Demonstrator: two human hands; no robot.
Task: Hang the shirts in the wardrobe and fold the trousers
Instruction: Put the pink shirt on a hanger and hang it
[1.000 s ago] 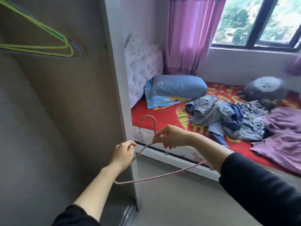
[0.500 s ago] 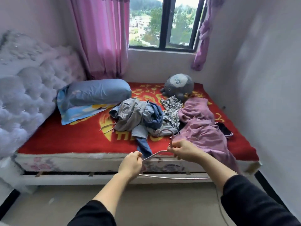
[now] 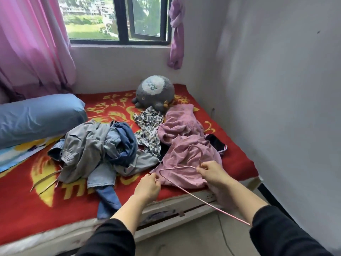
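A thin pink wire hanger (image 3: 186,189) is held over the near edge of the bed. My right hand (image 3: 212,173) pinches it at the base of its hook, and my left hand (image 3: 148,185) grips its left corner. Under the hanger lies a crumpled pink shirt (image 3: 184,145). Left of it sits a heap of grey and blue denim clothes (image 3: 99,150), with a leopard-print garment (image 3: 149,132) between the two. The wardrobe is out of view.
The bed has a red blanket (image 3: 36,200) with yellow patterns. On it are a blue pillow (image 3: 36,117), a grey plush toy (image 3: 155,93), a dark phone (image 3: 215,143) and another hanger (image 3: 46,179). A white wall stands at the right.
The view has swung right from the wardrobe to the bed. Both hands have carried the pink hanger along and now hold it over the pink shirt.
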